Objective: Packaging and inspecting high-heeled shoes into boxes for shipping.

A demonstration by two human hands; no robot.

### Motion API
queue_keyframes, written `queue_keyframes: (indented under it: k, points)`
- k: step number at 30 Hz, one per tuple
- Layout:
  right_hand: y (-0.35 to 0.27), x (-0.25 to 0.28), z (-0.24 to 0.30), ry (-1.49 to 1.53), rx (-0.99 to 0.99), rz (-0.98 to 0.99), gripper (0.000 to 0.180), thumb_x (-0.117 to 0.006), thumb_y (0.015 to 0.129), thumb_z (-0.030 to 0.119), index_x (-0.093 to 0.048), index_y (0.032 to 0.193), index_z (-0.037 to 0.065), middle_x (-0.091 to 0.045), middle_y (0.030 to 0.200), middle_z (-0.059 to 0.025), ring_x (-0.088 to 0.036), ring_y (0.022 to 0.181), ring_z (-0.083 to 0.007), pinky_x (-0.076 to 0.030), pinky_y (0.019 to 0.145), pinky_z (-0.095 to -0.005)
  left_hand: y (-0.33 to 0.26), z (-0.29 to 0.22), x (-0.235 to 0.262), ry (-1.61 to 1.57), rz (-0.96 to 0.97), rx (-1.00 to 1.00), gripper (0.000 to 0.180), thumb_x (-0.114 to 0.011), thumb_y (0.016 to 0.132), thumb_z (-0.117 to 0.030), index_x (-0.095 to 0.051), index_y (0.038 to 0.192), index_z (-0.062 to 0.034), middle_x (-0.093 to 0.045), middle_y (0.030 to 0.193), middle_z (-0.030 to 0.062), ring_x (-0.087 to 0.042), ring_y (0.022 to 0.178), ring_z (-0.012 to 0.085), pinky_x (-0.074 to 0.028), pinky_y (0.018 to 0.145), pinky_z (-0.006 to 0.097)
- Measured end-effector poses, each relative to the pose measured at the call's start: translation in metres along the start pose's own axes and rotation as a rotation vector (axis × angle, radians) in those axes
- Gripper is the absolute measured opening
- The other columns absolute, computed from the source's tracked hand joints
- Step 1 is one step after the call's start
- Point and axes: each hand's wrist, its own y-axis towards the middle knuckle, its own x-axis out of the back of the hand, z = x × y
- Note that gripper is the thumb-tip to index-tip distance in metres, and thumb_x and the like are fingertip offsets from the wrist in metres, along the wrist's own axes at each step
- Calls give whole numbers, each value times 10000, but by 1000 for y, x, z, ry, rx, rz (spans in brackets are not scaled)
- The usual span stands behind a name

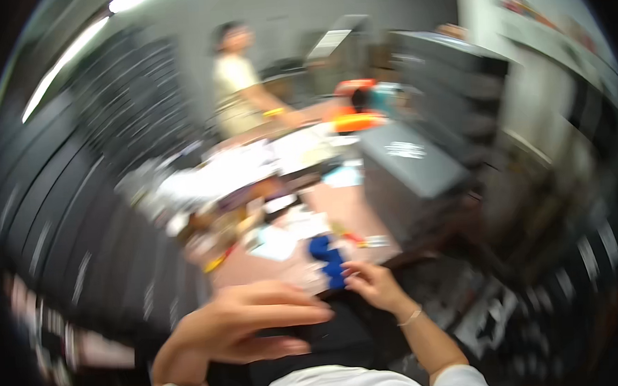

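Observation:
My left hand [253, 322] is raised over the near edge of the table [246, 269], its fingers stretched out and the thumb apart. Nothing shows in it. At the table's near right, my right hand [373, 285] has loosely bent fingers, slightly apart. Its fingertips come right beside a dark blue, curved, soft-looking thing [335, 270]. Whether they touch it is too blurred to tell. Pale papers [275, 244] lie just beyond the blue thing, and a small red and yellow item [353, 238] lies to its right.
Dark stacked boxes [436, 81] and a large grey-lidded box [412, 159] stand at the right. Dark stacks [65, 206] line the left. Clear plastic wrapping [148, 191] and mixed items crowd the table. Another person [237, 85] stands at the far side, near orange things [357, 120].

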Motion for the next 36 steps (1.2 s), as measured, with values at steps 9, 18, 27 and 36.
queue_keyframes:
  k: [9,18,27,36]
  points:
    - [127,-154,268,-516,999,332,436,-692,806,40,-566,1222,9,-626,1097,-169,-635,968,-287,-500,847,-365,-218,15,-101,-155,-457,556,503,-631,928,-314,-527,1329,-29,-610,1220,144,-598,1085,237,-477,926,351]
    - [156,-320,506,-1480,1729,-24,813,-765,746,334,-374,1445,194,-359,1468,-130,-314,1365,-358,-253,1115,-555,-238,27,-109,-124,-540,525,515,-617,935,-317,-514,1335,-9,-600,1242,175,-611,1092,256,-474,951,347]
    - [196,-284,486,-1387,1901,-292,857,-764,754,348,-326,1480,219,-352,1481,-140,-327,1372,-349,-260,1112,-568,-179,25,-72,-56,-298,418,490,-588,949,-286,-497,1324,17,-581,1226,217,-594,1106,320,-467,959,382]
    - [190,-326,493,-1343,1999,-182,448,-701,800,273,-570,1215,165,-509,1266,-77,-415,1279,-305,-331,1049,-589,-146,27,-86,56,-244,330,486,-575,947,-281,-495,1316,25,-562,1253,220,-544,1163,355,-430,1003,395]
